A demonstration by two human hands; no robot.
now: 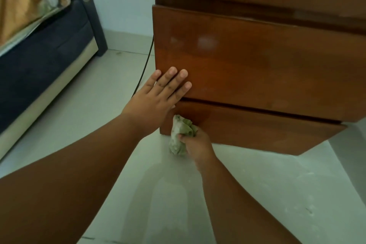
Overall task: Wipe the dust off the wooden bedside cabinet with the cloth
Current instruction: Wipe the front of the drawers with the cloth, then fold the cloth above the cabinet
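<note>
Pressing flat against the wooden bedside cabinet (257,69), the left hand (156,93) is lying with its fingers (172,77) straight and slightly spread, released, gripping nothing. The fingertips are resting on the lower left corner of the middle drawer front (267,61). The right hand (196,144) is clenching a crumpled pale green cloth (181,134), its fingers curling round the bundle. The cloth is bulging out above the right fingers, where its top appears to be touching the left end of the bottom drawer front (257,130), and is trailing out below them toward the floor (257,194). It is sitting just beneath the left palm, apart from the left fingertips. A black cable (145,61) is running down just left of the left fingers. A dark bed base (39,49) is standing well apart, left of both hands.
</note>
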